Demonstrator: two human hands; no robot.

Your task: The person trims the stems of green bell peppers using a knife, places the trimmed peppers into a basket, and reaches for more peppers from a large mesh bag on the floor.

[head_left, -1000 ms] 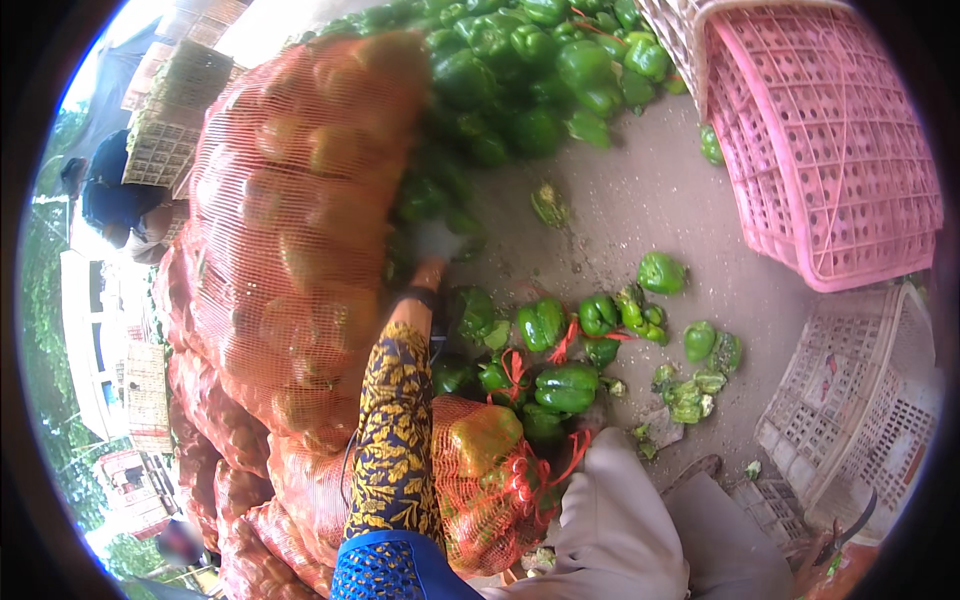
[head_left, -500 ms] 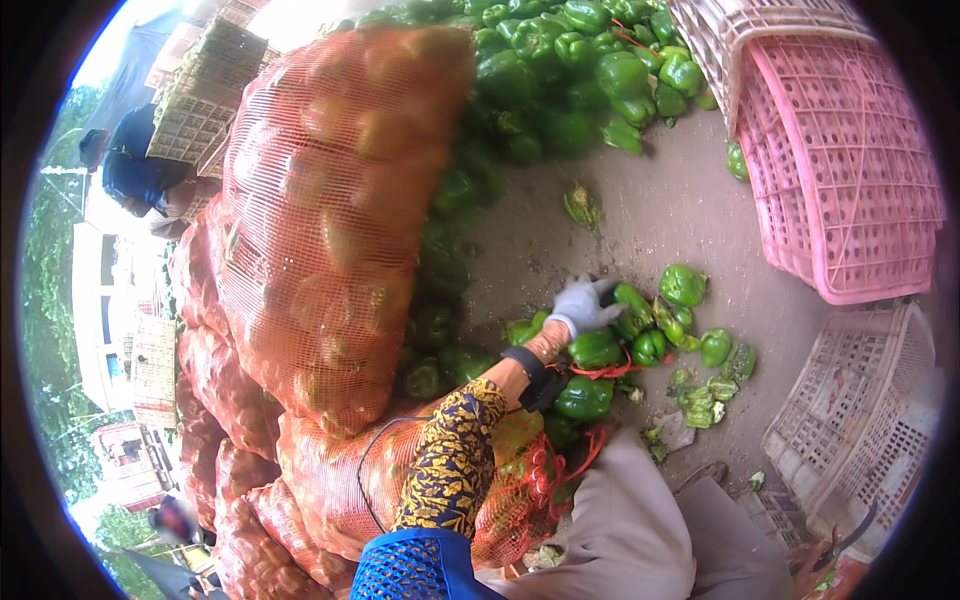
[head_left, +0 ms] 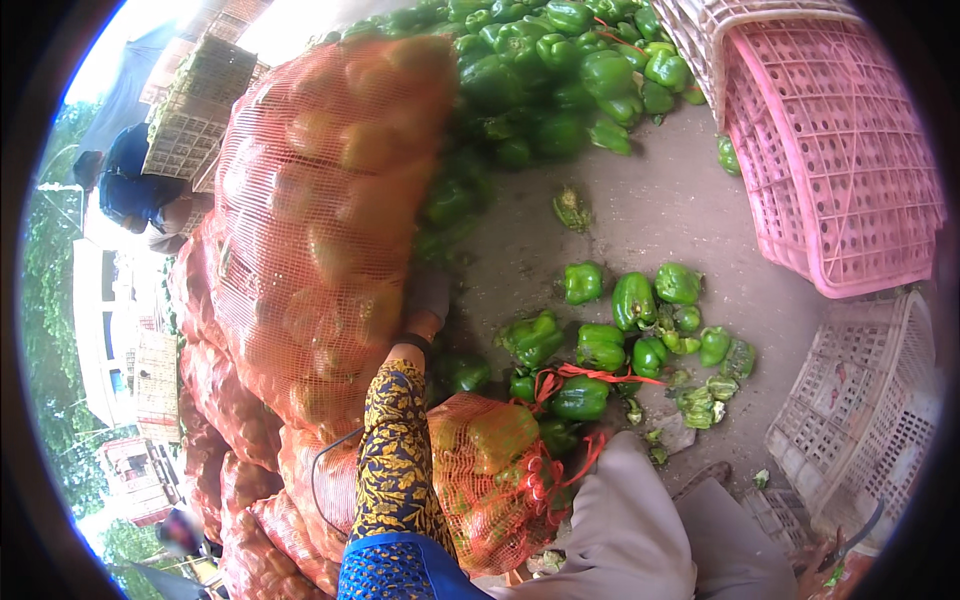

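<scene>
My left arm, in a dark sleeve with a yellow leaf pattern, reaches up to the tall orange mesh sack (head_left: 320, 220), which bulges with round produce. My left hand (head_left: 429, 292), in a grey glove, is at the sack's right edge, dim and blurred; its fingers cannot be made out. Green bell peppers (head_left: 601, 347) lie loose on the ground to the right of it, with red string (head_left: 570, 374) across some. Below them a smaller orange mesh sack (head_left: 485, 450) of peppers rests by my leg. My right hand is out of view.
A heap of green peppers (head_left: 530, 60) spreads at the far side. Pink crates (head_left: 840, 150) and a pale crate (head_left: 850, 400) stand on the right. More filled sacks (head_left: 225, 385) pile up at left, where a person (head_left: 135, 185) bends near stacked crates (head_left: 195, 105).
My left hand has left the loose peppers on the ground and moved left to the tall sack's edge. Peppers and red string that my hand and arm covered now show.
</scene>
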